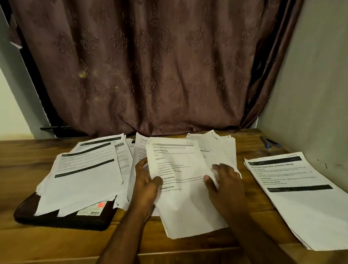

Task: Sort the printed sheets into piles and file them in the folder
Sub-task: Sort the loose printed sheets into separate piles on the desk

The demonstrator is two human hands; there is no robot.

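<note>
Both forearms reach forward from the near edge of the desk (21,168), converging on a printed sheet (183,183) at centre. Left hand (145,183) pinches the sheet's left edge, thumb on top; right hand (225,181) rests on its right side, fingers spread and fairly straight. Loose sheets overlie a dark folder (59,218) at left; a separate pile (309,197) lies right.
</note>
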